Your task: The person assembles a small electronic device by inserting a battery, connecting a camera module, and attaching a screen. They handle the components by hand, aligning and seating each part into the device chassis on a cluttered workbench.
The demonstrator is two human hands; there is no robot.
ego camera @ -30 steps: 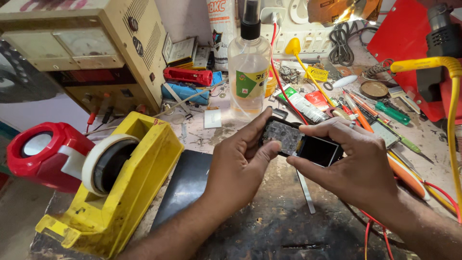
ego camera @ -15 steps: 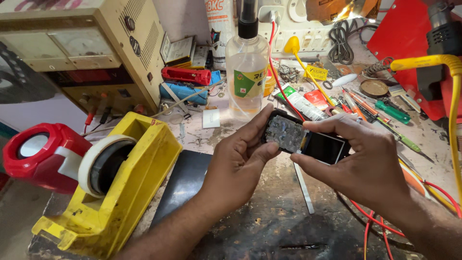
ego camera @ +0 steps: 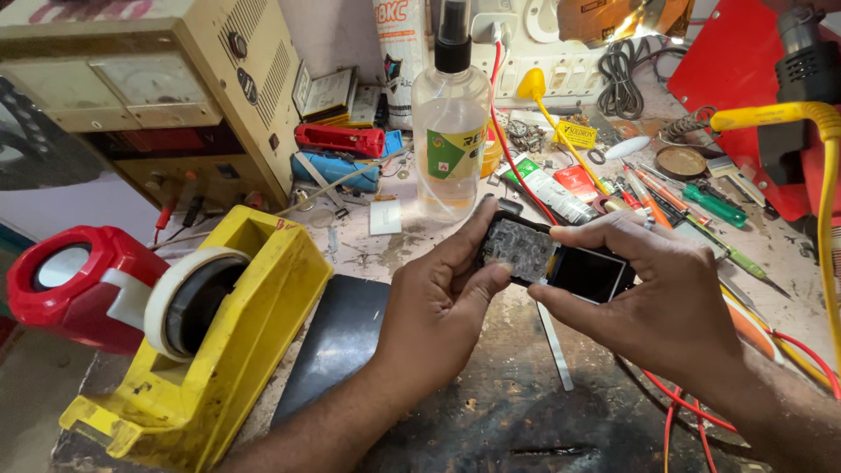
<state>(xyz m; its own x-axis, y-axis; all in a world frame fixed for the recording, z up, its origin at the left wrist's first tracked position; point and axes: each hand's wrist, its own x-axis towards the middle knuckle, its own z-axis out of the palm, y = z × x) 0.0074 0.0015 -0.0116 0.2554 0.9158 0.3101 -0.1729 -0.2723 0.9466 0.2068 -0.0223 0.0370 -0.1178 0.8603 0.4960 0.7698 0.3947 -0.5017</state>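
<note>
A small black keypad phone (ego camera: 554,260) is held level above the dark, scarred workbench (ego camera: 491,412), its dark screen to the right and its worn keypad to the left. My left hand (ego camera: 438,307) grips the keypad end, thumb on its near edge. My right hand (ego camera: 657,293) pinches the screen end between thumb and fingers. Both hands hold the phone in mid-air over the bench.
A yellow tape dispenser (ego camera: 210,342) and a red speaker (ego camera: 70,285) stand at the left. Behind the phone are a clear spray bottle (ego camera: 449,131), a beige power supply (ego camera: 149,96), screwdrivers and tools (ego camera: 692,197), a yellow cable (ego camera: 819,175) and red wires (ego camera: 692,407).
Both hands and the phone have shifted slightly up and to the right in view. The grip on the phone is the same.
</note>
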